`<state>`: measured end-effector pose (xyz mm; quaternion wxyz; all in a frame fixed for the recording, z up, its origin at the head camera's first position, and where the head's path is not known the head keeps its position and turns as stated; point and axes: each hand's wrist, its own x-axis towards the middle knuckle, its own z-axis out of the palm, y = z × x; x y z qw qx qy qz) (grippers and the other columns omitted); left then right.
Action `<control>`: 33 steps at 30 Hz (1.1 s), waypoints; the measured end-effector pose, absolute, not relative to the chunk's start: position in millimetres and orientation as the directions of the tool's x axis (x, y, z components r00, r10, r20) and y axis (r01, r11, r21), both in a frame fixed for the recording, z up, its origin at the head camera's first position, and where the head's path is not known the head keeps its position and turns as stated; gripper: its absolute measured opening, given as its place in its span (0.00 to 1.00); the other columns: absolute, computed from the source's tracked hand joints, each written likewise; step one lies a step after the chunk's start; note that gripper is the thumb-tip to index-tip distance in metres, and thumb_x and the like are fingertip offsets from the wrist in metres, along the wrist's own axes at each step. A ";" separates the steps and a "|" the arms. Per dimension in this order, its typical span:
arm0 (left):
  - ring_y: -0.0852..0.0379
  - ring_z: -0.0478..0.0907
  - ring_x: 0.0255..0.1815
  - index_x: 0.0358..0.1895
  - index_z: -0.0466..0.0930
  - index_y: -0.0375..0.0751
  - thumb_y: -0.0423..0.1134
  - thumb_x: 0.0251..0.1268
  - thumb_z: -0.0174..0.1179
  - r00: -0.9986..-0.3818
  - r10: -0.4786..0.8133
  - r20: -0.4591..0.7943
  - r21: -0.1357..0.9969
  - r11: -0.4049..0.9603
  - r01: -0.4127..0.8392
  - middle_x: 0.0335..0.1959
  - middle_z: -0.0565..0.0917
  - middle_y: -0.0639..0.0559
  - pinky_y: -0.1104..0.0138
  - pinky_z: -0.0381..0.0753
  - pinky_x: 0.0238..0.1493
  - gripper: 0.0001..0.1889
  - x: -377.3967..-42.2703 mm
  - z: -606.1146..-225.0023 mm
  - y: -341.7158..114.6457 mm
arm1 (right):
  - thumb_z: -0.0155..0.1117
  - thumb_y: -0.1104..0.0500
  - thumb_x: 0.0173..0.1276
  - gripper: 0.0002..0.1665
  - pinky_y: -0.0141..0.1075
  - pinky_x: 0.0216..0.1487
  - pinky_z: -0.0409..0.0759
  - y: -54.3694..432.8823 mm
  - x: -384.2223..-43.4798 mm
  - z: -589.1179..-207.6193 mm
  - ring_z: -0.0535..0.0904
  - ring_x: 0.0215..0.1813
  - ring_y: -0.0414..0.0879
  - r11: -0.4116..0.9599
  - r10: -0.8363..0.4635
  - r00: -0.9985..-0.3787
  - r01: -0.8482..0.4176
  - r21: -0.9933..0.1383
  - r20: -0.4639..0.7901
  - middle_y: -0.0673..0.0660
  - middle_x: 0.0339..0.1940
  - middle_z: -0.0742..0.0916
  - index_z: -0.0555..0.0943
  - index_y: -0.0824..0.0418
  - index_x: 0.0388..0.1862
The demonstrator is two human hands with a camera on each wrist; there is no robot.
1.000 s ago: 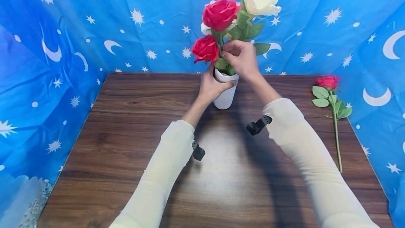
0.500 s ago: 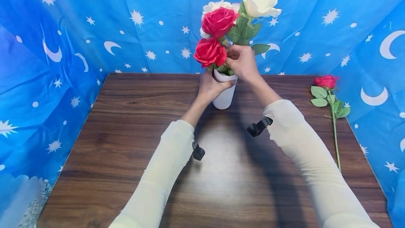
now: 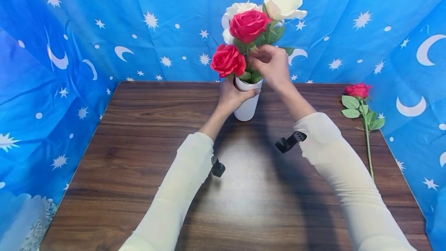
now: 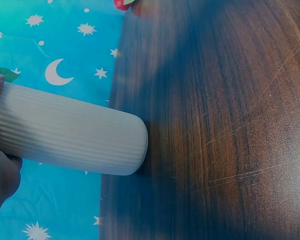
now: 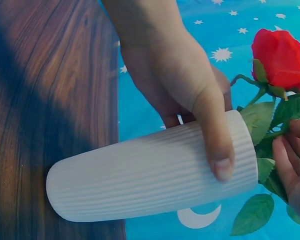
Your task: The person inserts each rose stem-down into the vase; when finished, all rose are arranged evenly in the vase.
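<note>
A white ribbed vase [image 3: 246,107] stands upright near the table's back edge. Its upper part is gripped by my left hand [image 3: 231,95], the thumb across the front in the right wrist view. Above the rim, my right hand [image 3: 275,68] pinches a green stem that seems to belong to the upper red rose [image 3: 249,25]; leaves partly hide the fingertips. A lower red rose [image 3: 228,60] leans left over my left hand. One white rose [image 3: 283,3] rises at the upper right, and white petals [image 3: 240,9] show behind the upper red one. Green leaves [image 5: 255,215] crowd the vase mouth.
A single red rose [image 3: 358,90] with a long stem lies along the right side of the brown wooden table [image 3: 139,138]. Blue cloth [image 3: 188,30] with stars and moons hangs behind and at both sides. Black wrist cameras [image 3: 290,141] stick out from the sleeves.
The upper red rose dipped, then swung right with my right hand. The lower red rose went right, then back left. More white petals show behind. My left hand keeps its grip on the vase.
</note>
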<state>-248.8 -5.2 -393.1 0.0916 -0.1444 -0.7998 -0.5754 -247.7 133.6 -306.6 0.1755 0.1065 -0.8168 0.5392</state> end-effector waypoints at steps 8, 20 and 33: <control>0.52 0.74 0.70 0.73 0.65 0.42 0.44 0.46 0.81 -0.934 0.125 0.334 0.892 0.279 0.356 0.69 0.76 0.47 0.62 0.74 0.73 0.48 -249.4 -393.9 -5.6 | 0.65 0.66 0.68 0.14 0.23 0.47 0.84 147.4 -235.3 -301.2 0.84 0.39 0.27 0.384 -0.074 -0.940 -0.335 -0.860 0.333 0.54 0.43 0.91 0.86 0.70 0.50; 0.52 0.75 0.70 0.73 0.65 0.41 0.42 0.46 0.81 -0.919 0.126 0.372 0.880 0.267 0.393 0.69 0.76 0.46 0.64 0.75 0.73 0.48 -250.0 -396.2 -5.9 | 0.62 0.67 0.72 0.13 0.21 0.47 0.85 175.7 -206.9 -297.8 0.87 0.41 0.29 0.289 -0.135 -0.933 -0.360 -0.887 0.335 0.37 0.37 0.89 0.84 0.73 0.51; 0.50 0.76 0.70 0.72 0.68 0.38 0.43 0.46 0.81 -0.930 0.142 0.338 0.887 0.283 0.366 0.68 0.78 0.43 0.59 0.76 0.72 0.47 -250.8 -395.2 -6.8 | 0.62 0.69 0.72 0.09 0.24 0.44 0.86 207.2 -181.9 -311.2 0.89 0.39 0.34 0.133 -0.131 -0.935 -0.347 -0.928 0.331 0.42 0.37 0.91 0.86 0.64 0.47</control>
